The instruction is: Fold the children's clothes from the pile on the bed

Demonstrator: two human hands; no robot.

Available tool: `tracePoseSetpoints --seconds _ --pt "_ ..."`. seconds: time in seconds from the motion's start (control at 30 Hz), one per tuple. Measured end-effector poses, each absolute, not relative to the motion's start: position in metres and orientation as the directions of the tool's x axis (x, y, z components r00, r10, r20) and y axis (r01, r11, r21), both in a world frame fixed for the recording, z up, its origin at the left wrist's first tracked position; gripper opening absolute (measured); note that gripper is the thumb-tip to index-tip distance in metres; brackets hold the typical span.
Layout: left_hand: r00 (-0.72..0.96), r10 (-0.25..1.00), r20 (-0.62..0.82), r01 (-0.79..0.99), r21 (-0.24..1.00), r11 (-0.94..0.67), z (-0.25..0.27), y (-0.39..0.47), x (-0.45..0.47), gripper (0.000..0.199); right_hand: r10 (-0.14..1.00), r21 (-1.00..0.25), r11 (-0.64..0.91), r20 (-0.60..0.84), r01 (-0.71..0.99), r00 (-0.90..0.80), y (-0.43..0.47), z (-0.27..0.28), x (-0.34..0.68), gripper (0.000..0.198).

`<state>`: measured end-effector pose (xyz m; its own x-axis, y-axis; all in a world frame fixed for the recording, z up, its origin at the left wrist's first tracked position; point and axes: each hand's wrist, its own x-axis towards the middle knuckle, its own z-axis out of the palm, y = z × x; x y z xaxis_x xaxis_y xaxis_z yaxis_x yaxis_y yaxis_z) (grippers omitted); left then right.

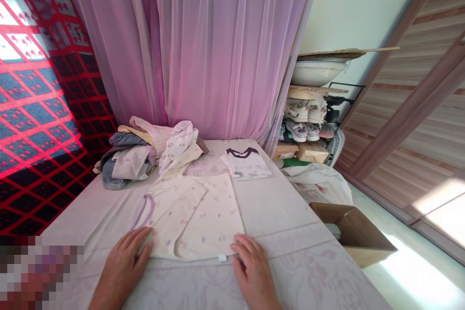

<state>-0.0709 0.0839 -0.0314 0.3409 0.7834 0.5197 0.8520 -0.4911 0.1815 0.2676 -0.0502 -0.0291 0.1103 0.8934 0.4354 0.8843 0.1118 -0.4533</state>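
So there's a cream, thin-fabric top with little purple and pink prints [214,208] lying on a pale, floral-patterned bed surface [290,210], in the middle and on the near side. The left hand [125,257] rests at its near left corner, just by the lavender neck trim [152,206], and the right hand [251,261] is at the near right corner, beside a small white tag [222,258]. Neither one's clenched: fingers loose, thumbs apart. Can't really tell if any cloth is pinched under the fingertips. My guess is they sit at the corners to keep that edge flat. A neatly folded white T-shirt with a dark collar [250,167] lies towards the surface's far right corner, probably to stay separate from the jumbled multicoloured clothes pile [132,160] at the far left.
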Motion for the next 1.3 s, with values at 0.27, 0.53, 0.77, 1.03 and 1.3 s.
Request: tracePoseSetpoints --seconds 0.27,0.53,0.77,1.03,1.3 --pt "0.373 0.754 0.541 0.852 0.123 -0.509 -0.025 0.081 -0.068 0.038 0.887 -0.457 0.107 0.445 0.883 0.123 -0.049 -0.032 0.268 0.027" --pt "0.384 0.745 0.545 0.856 0.094 -0.509 -0.024 0.080 -0.068 0.040 0.875 -0.445 0.101 0.466 0.890 0.134 -0.049 -0.028 0.264 0.028" --pt "0.349 0.771 0.533 0.867 0.127 -0.481 -0.031 0.081 -0.069 0.041 0.875 -0.442 0.108 0.468 0.891 0.126 -0.050 -0.031 0.266 0.033" --pt "0.335 0.794 0.508 0.876 0.144 -0.461 -0.039 0.083 -0.069 0.044 0.871 -0.444 0.036 0.454 0.895 0.190 -0.049 -0.034 0.267 0.034" --pt "0.358 0.786 0.504 0.865 0.137 -0.482 -0.032 0.087 -0.066 0.040 0.846 -0.480 0.039 0.483 0.876 0.227 -0.047 -0.034 0.266 0.041"
